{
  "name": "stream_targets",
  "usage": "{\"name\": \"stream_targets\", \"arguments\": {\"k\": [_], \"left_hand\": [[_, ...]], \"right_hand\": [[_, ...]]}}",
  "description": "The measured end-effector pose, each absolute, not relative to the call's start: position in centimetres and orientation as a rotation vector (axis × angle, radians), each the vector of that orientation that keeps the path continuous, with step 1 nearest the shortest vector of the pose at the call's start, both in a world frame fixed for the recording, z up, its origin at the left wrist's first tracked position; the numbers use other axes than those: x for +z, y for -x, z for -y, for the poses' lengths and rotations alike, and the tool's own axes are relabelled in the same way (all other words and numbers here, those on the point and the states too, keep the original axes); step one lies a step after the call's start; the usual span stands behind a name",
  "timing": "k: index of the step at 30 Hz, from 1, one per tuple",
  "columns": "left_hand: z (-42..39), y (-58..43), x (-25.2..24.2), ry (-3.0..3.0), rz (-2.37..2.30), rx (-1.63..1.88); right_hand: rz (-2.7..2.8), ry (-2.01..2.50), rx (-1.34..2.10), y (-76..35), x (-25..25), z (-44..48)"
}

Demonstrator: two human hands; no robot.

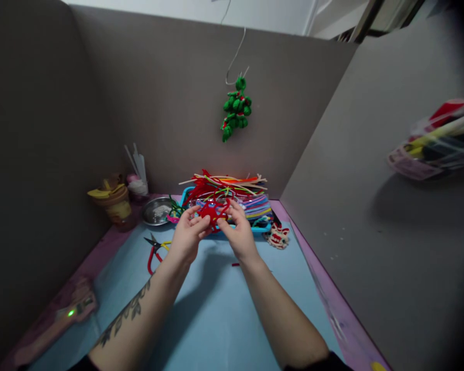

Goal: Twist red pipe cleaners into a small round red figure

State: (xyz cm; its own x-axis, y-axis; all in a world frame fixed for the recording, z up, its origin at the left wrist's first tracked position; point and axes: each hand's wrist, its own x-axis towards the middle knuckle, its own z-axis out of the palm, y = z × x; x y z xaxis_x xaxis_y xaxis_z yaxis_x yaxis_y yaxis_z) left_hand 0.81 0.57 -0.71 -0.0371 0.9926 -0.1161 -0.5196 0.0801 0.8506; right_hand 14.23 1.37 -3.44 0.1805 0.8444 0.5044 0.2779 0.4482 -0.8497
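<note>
Between my two hands is a red pipe-cleaner piece [212, 212] with curled, looping ends, held up above the mat. My left hand [188, 229] pinches its left side between thumb and fingers. On the other side, my right hand [237, 229] grips its right edge with the thumb in front. Just behind them a blue tray [265, 228] holds a heap of red pipe cleaners [206, 185] and bundles in several colours [258, 206]. A short red piece [235, 265] lies on the mat near my right wrist.
Red-handled scissors [153, 255] lie open on the blue mat [224, 319], left of my hands. A metal bowl [156, 212], a pot [118, 206] and a pink glue gun [62, 319] stand leftward. A cream-and-red ornament [278, 236] sits right. A green ornament [237, 108] hangs behind.
</note>
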Motion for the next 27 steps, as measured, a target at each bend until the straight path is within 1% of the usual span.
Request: {"name": "stream_targets", "arguments": {"k": [4,7,13,22,27], "left_hand": [[-0.6,-0.7,-0.5,-0.619,-0.851,1.403],[-0.4,-1.0,-0.5,-0.581,-0.821,1.41],[0.1,-1.6,-0.6,-0.571,-0.77,1.415],[0.5,-2.0,-0.7,-0.601,-0.771,1.504],[0.7,-2.3,-0.7,-0.645,-0.796,1.538]], "right_hand": [[1.415,1.108,0.19,-13.7,-2.7,-0.2],[1.493,1.109,0.105,-13.3,-2.5,0.3],[1.472,1.131,0.12,-13.0,-2.6,0.4],[1.447,1.111,0.281,-12.7,-2.3,0.7],[1.43,1.112,0.304,-12.6,-2.4,0.7]]}}
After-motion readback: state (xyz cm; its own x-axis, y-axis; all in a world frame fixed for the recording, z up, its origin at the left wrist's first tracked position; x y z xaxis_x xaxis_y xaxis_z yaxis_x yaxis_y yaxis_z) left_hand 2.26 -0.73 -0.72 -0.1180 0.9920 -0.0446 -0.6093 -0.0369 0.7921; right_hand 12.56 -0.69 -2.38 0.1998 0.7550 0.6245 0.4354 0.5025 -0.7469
